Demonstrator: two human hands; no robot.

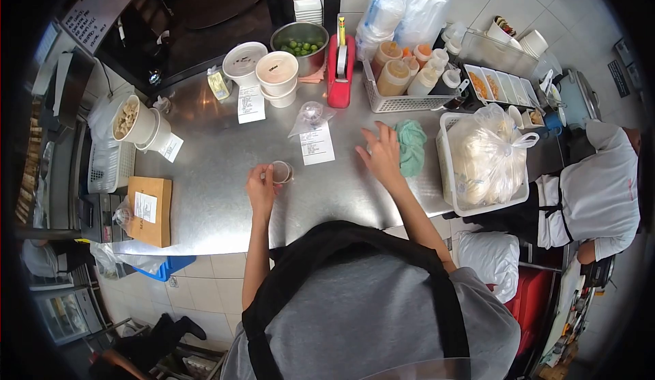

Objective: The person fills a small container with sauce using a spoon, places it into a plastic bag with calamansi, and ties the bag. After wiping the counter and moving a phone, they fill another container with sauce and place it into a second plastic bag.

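My left hand [260, 187] pinches the rim of a small clear plastic cup [282, 171] on the steel counter [211, 209]. Fingers spread, my right hand [381, 152] hovers just left of a crumpled green cloth [411, 148] and holds nothing. Between the hands and farther back lies a printed receipt [316, 147]. On its top edge rests a small clear plastic bag [312, 115] with something round in it.
Lidded white tubs [277, 71], a pot of limes [299, 47] and a red tape dispenser [340, 73] stand behind. Sauce bottles fill a basket [402, 100]. At right sits a basket of bagged goods [456, 189]; a brown box [151, 209] is left. A co-worker [593, 189] stands right.
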